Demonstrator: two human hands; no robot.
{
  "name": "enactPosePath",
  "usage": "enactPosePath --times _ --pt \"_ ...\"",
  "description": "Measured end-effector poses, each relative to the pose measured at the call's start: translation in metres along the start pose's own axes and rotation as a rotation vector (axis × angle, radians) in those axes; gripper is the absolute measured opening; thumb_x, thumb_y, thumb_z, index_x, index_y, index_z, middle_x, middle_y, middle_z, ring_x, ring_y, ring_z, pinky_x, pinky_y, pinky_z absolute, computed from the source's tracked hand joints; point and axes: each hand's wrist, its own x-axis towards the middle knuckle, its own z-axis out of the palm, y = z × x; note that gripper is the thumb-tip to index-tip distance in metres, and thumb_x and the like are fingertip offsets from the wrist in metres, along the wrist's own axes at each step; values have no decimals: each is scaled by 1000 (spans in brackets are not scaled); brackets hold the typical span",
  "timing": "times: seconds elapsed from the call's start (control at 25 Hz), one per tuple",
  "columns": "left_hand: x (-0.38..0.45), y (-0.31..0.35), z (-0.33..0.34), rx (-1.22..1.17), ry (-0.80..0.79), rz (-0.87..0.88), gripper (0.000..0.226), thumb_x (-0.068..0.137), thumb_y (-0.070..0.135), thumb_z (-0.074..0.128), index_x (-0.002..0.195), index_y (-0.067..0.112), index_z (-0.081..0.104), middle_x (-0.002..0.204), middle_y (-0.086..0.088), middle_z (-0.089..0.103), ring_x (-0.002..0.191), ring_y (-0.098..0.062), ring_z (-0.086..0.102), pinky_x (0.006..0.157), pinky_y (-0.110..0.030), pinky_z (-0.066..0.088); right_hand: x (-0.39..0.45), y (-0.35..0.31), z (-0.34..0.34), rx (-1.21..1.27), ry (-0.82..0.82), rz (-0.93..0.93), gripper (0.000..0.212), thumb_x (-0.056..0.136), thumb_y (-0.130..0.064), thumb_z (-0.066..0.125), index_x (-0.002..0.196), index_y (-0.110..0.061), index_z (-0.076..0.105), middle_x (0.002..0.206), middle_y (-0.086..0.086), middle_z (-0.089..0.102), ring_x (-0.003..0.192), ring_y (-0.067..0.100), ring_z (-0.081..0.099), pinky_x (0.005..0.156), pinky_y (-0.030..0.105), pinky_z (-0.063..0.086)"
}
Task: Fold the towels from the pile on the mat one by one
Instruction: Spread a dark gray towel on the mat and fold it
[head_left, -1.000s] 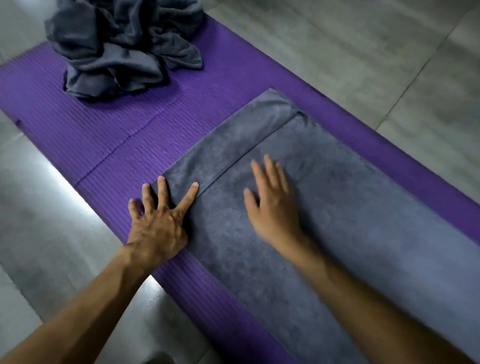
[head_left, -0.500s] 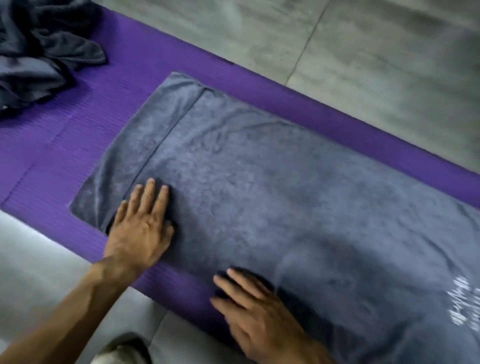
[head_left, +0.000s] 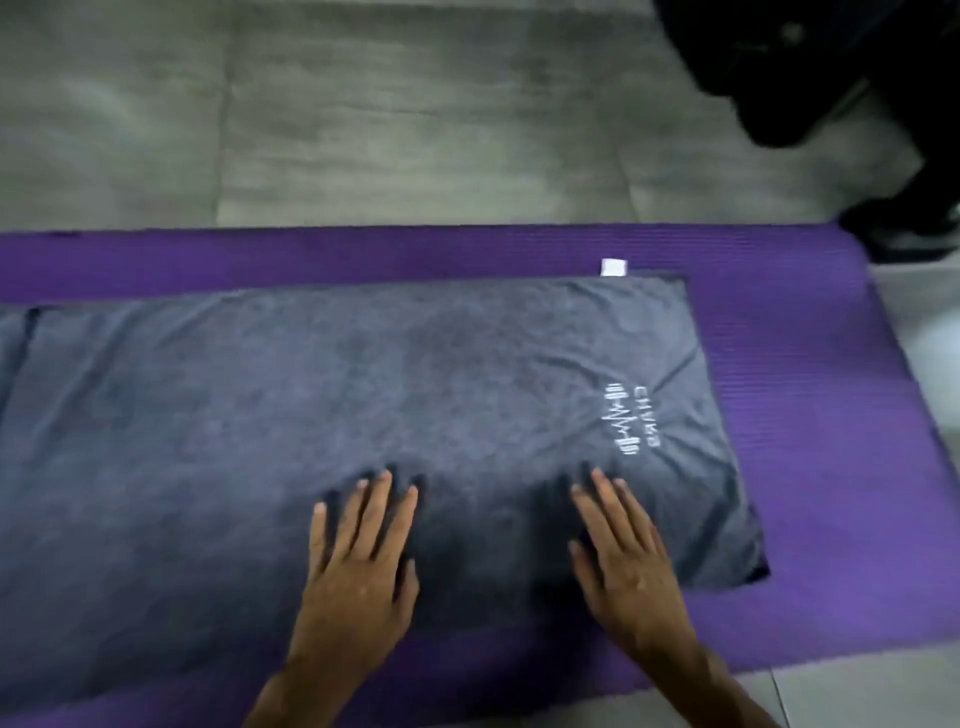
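A long grey towel, folded lengthwise, lies flat along the purple mat. White embroidered lettering and a small white tag mark its right end. My left hand lies flat on the towel near its front edge, fingers straight and spread. My right hand lies flat beside it, a little to the right, just below the lettering. Neither hand grips the cloth. The pile of towels is out of view.
Grey tiled floor surrounds the mat at the back, the right and the front. A dark bulky object stands on the floor at the top right, beyond the mat's right end.
Both hands have slid to the right along the towel, from its left end toward the lettered end. The view turned right with them, and the pile left the frame.
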Motion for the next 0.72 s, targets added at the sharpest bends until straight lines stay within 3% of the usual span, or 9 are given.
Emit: enactPosePath --times 0.08,0.16,0.2,0.28,0.36,0.48,0.56,0.64,0.72 --pt "27 37 6 35 -80 -138 64 88 39 41 147 15 40 155 -15 32 142 -36 31 114 -57 21 -10 48 -15 -114 -82 57 55 101 -46 30 149 -19 36 159 6 29 144 29 31 113 42 29" --pt "36 65 21 53 -150 -141 68 90 47 39 148 12 39 156 -19 29 142 -40 28 112 -59 22 -39 105 -34 -230 -163 37 58 101 -53 22 151 -25 32 159 3 29 143 28 34 109 44 34" --pt "30 78 31 55 -180 -37 71 89 50 42 148 12 37 157 -18 27 143 -40 26 113 -58 20 -50 127 -47 -242 -173 112 59 99 -57 22 150 -27 32 158 2 33 141 28 37 104 46 38" --pt "3 105 48 24 -222 353 72 84 54 50 147 19 42 158 -10 28 146 -31 24 115 -51 19 -59 153 -69 -164 -189 358 64 89 -60 33 146 -29 37 150 4 45 130 31 47 95 50 46" --pt "-16 122 53 -44 -269 601 57 80 45 55 135 29 54 155 -2 36 143 -21 31 114 -40 25 -47 156 -68 17 -137 539 65 81 -52 49 137 -21 49 130 10 60 108 36 59 88 50 49" --pt "-22 124 51 -81 -230 409 40 73 29 58 112 25 66 128 -2 58 112 -25 57 91 -40 50 -11 139 -60 269 20 818 48 79 -28 75 122 -15 58 109 14 67 102 38 63 90 51 49" --pt "-23 124 51 -32 -162 346 31 71 29 61 100 21 65 107 -2 59 93 -25 58 77 -39 50 2 133 -60 347 59 965 34 81 -24 76 110 -11 62 102 17 70 102 38 64 86 45 49" --pt "-21 123 51 9 -171 356 24 65 25 66 89 21 63 94 -1 56 84 -23 55 73 -37 50 1 131 -61 376 102 955 25 84 -24 73 94 -2 66 88 21 69 92 40 65 77 42 47" --pt "-12 125 47 28 -204 354 23 59 21 73 78 21 60 84 0 56 78 -22 55 69 -35 53 -5 133 -61 355 153 930 32 82 -33 68 85 -2 62 81 22 67 85 41 65 73 42 46"
